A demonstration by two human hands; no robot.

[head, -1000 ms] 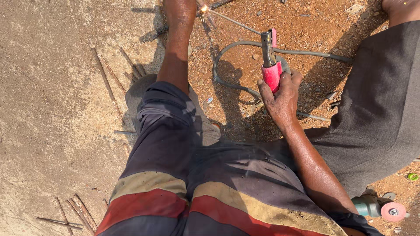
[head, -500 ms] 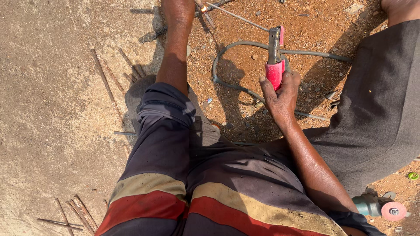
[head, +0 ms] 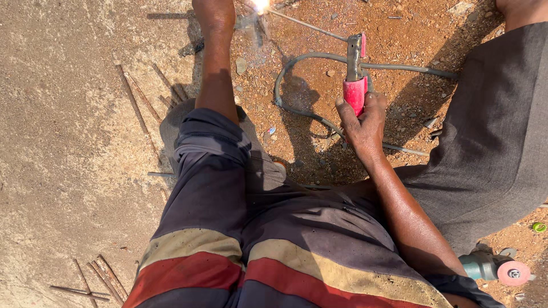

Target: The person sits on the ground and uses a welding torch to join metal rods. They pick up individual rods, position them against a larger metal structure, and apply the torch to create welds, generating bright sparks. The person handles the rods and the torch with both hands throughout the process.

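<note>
My right hand grips the red handle of a welding electrode holder. A thin electrode rod runs from its jaw up and left to a bright spark at the top edge. My left hand rests on the ground just left of the spark, next to a dark metal piece; its fingers are cut off by the frame. A grey cable loops from the holder across the reddish dirt.
Rusty rods lie on the concrete at left, and more rods at bottom left. Another person's leg in grey trousers fills the right side. An angle grinder with a pink disc lies at bottom right.
My right hand has turned the electrode holder from tilted to more upright and shifted it slightly up. The spark at the rod tip faded, then flared brighter. The left arm stays put.
</note>
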